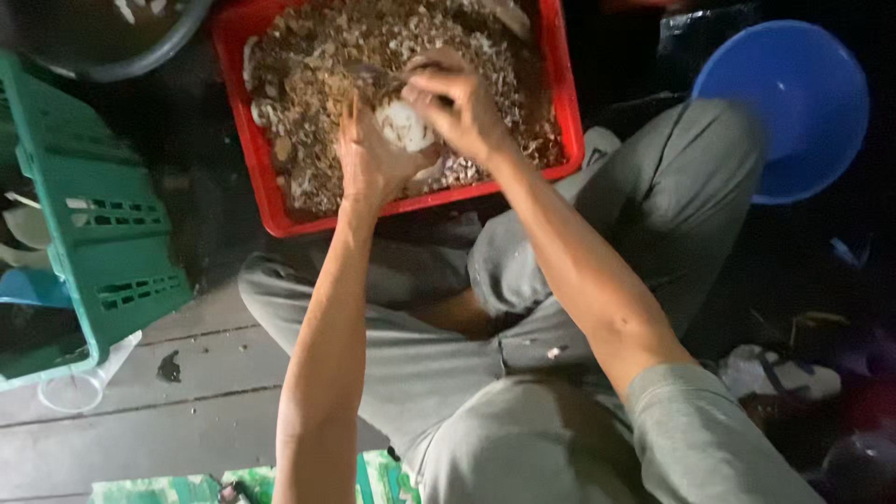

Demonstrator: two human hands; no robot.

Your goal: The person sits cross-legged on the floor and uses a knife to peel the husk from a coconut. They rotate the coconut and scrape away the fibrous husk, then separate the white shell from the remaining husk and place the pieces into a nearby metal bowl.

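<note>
Left hand (373,163) cups a pale shell piece (403,126) over the red crate (271,201) (full of shell scraps) while the right hand (462,107) pinches it, so a slip could probably nick a palm.

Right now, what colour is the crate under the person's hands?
Red: the crate holding brown and white scraps shows plainly in the head view, the only one.
</note>
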